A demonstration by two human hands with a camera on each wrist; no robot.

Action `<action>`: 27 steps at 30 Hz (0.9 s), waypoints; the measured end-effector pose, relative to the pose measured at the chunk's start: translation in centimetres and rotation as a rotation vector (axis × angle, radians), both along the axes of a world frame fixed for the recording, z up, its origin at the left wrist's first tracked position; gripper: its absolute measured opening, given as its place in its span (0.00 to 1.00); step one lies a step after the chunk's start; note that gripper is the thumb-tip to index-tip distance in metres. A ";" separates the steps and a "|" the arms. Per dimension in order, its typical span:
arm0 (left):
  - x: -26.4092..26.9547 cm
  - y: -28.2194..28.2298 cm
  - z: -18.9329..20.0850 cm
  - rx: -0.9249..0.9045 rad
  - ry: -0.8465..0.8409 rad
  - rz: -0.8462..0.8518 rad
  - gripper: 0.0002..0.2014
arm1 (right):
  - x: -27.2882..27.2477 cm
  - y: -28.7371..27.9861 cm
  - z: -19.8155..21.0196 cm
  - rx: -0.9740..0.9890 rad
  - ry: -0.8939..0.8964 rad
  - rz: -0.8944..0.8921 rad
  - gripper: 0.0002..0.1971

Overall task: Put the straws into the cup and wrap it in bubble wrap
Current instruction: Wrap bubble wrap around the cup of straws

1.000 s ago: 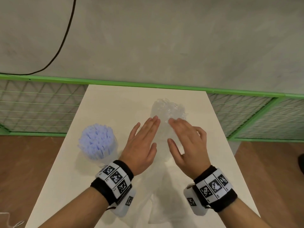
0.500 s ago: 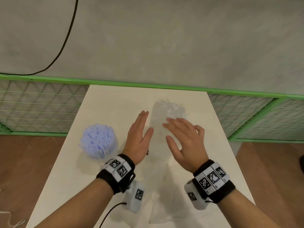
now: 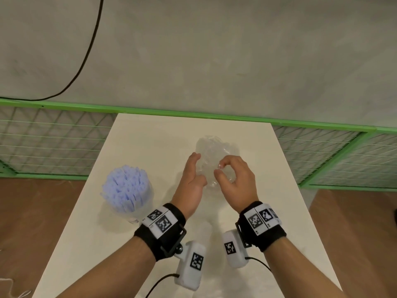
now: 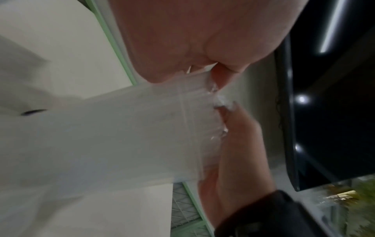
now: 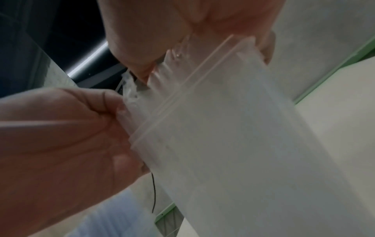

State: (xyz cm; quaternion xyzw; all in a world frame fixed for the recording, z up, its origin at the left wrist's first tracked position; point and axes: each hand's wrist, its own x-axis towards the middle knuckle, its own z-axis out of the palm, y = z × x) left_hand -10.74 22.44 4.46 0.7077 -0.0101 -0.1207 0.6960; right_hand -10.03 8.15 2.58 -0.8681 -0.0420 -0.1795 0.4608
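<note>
Both hands' fingers [image 3: 223,163] pinch crinkly clear bubble wrap [image 3: 211,150].

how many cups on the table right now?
2: a clear plastic cup packed with pale blue straws stands upright at the table's left; a bubble-wrapped clear plastic cup sits at centre, held between the left hand and right hand.
</note>
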 end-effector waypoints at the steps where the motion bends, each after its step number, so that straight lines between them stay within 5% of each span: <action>1: 0.0 0.3 0.1 0.006 0.002 0.021 0.35 | -0.1 0.0 0.0 0.012 -0.002 0.050 0.05; 8: 0.6 1.9 -0.6 0.154 -0.026 0.137 0.21 | 1.3 0.2 1.1 -0.078 0.042 0.112 0.09; 11: 1.3 2.2 -0.6 0.337 -0.124 0.138 0.24 | 1.9 0.3 1.4 -0.313 0.113 0.108 0.26; 15: 3.2 2.0 -0.5 0.715 -0.351 -0.096 0.26 | 3.1 0.3 1.7 -0.545 0.275 0.242 0.38; 19: 5.4 2.6 -0.5 0.909 -0.387 -0.255 0.26 | 2.4 0.7 1.4 -0.657 0.254 0.085 0.37; 21: 6.0 2.7 0.0 0.904 -0.397 -0.265 0.25 | 2.1 1.0 1.3 -0.631 0.204 0.062 0.34; 25: 6.2 2.6 1.9 0.679 -0.390 -0.221 0.19 | 2.9 0.0 2.5 -0.227 0.184 0.160 0.18; 27: 6.0 2.5 2.0 0.678 -0.418 -0.142 0.15 | 3.4 -1.0 2.9 -0.157 0.184 0.128 0.19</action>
